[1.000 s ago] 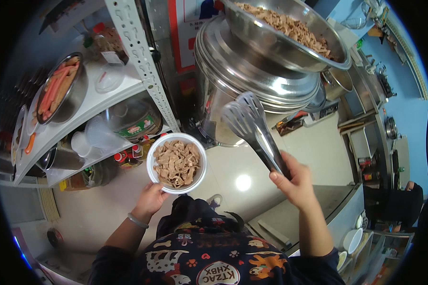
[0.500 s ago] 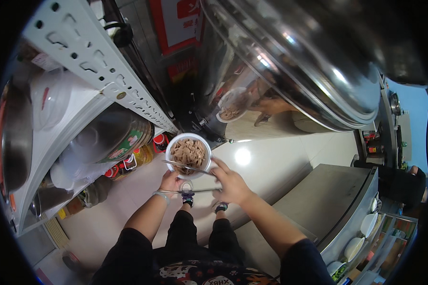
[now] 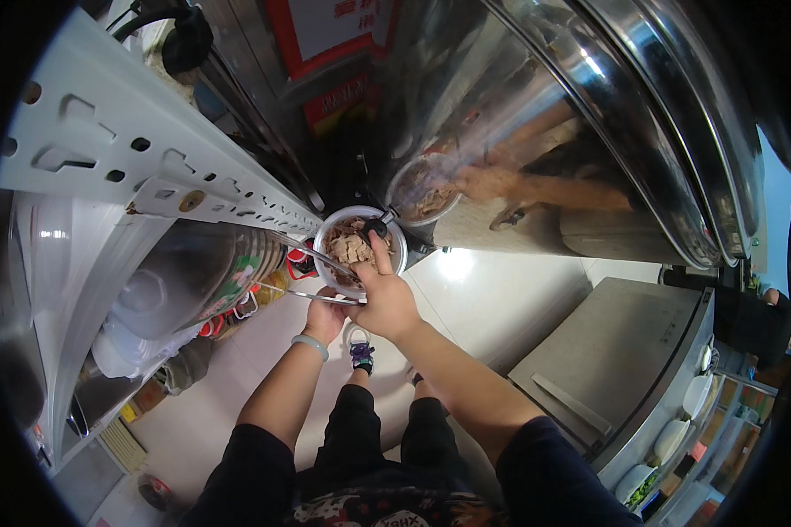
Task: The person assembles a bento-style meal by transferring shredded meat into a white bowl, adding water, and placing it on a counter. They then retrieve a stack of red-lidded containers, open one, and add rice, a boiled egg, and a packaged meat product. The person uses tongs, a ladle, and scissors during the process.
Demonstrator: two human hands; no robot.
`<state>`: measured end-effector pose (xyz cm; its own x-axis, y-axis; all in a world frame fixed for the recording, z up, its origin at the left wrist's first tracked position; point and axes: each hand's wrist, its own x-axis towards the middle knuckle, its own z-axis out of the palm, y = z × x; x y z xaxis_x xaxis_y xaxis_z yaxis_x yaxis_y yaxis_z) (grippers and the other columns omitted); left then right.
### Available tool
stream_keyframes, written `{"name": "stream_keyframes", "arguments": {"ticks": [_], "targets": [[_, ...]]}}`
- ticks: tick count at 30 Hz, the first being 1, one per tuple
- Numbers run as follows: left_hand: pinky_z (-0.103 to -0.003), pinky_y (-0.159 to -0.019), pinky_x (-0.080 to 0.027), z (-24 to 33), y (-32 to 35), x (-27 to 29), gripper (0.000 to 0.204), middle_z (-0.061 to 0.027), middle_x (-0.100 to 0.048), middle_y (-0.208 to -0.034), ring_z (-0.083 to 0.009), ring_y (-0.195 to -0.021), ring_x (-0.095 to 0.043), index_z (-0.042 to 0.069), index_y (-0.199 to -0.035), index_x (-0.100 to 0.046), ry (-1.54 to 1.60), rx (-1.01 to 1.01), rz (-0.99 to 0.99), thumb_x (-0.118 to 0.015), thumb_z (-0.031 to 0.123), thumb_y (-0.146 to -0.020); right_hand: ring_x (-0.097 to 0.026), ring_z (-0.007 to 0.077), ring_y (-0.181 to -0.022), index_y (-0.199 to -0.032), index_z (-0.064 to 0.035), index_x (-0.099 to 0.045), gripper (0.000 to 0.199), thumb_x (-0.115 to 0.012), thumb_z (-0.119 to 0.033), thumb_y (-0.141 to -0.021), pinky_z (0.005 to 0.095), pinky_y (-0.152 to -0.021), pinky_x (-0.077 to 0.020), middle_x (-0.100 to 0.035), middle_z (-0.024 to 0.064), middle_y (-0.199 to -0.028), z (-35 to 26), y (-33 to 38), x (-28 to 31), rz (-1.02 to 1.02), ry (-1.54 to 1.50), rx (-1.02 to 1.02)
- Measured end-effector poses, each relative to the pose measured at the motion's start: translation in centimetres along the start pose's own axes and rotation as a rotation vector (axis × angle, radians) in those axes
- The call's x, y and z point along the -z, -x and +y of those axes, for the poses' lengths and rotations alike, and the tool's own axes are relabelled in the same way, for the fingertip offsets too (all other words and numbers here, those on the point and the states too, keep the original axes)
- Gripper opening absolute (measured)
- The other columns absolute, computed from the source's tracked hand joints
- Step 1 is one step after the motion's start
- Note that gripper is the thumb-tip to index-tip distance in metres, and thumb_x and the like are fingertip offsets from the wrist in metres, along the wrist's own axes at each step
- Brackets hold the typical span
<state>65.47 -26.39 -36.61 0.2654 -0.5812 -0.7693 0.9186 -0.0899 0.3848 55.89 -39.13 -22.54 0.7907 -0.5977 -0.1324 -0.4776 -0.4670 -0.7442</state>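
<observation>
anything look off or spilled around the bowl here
No spill or damage shows. One slightly odd thing: the right hand has a finger at the black tap while also holding tongs, so these spread sideways, one arm crossing over the bowl of meat, tips toward the shelf.

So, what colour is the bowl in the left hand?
The bowl is white; best seen in head view.

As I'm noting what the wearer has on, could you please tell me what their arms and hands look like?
The left hand is ungloved, with a pale, rounded bangle at its wrist. The right hand is also ungloved, with no bangle showing. Dark short sleeves end near the elbows.
</observation>
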Motion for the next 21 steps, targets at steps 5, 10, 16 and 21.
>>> {"name": "stream_keyframes", "arguments": {"ticks": [5, 10, 16, 21], "targets": [[-0.039, -0.085, -0.052, -0.7, 0.6, 0.1, 0.039, -0.0141, -0.061, -0.112, -0.0264, -0.097, -0.061, 0.001, -0.118, -0.053, 0.182, 0.005, 0.005, -0.039, 0.026, -0.091, -0.064, 0.0406, -0.092, -0.106, -0.0065, -0.056, 0.049, -0.071, -0.013, -0.059, 0.0427, -0.079, -0.0532, -0.017, 0.0235, -0.152, -0.2, 0.4, -2.0, -0.047, -0.031, -0.08], [-0.041, -0.085, -0.052, -0.8, -0.1, 1.2, 0.033, -0.0129, -0.059, -0.115, -0.0285, -0.097, -0.06, 0.005, -0.119, -0.052, 0.25, 0.103, 0.076, -0.046, 0.022, -0.091, -0.063, 0.0365, -0.095, -0.112, -0.0087, -0.053, 0.052, -0.067, -0.011, -0.062, 0.0425, -0.08, -0.0525, -0.024, 0.019, -0.151, 2.0, 2.1, -2.4, -0.134, -0.125, -0.009], [-0.042, -0.084, -0.052, -1.7, -1.2, 2.1, 0.029, -0.0103, -0.053, -0.121, -0.0312, -0.1, -0.06, 0.005, -0.119, -0.046, -0.008, -0.037, 0.086, -0.048, 0.023, -0.097, -0.063, 0.0337, -0.088, -0.119, -0.0063, -0.046, 0.057, -0.064, -0.008, -0.066, 0.0396, -0.078, -0.0527, -0.038, 0.02, -0.141, 4.9, 10.0, -3.3, -0.085, -0.263, -0.02], [-0.043, -0.084, -0.051, -2.2, -1.5, 1.8, 0.031, -0.0129, -0.051, -0.123, -0.0322, -0.099, -0.06, 0.004, -0.122, -0.042, -0.127, -0.042, 0.07, -0.044, 0.024, -0.099, -0.059, 0.0198, -0.084, -0.122, -0.0008, -0.041, 0.055, -0.062, -0.003, -0.07, 0.0307, -0.075, -0.0496, -0.052, 0.014, -0.112, 6.2, 17.3, -4.6, 0.011, -0.571, -0.242]]}}
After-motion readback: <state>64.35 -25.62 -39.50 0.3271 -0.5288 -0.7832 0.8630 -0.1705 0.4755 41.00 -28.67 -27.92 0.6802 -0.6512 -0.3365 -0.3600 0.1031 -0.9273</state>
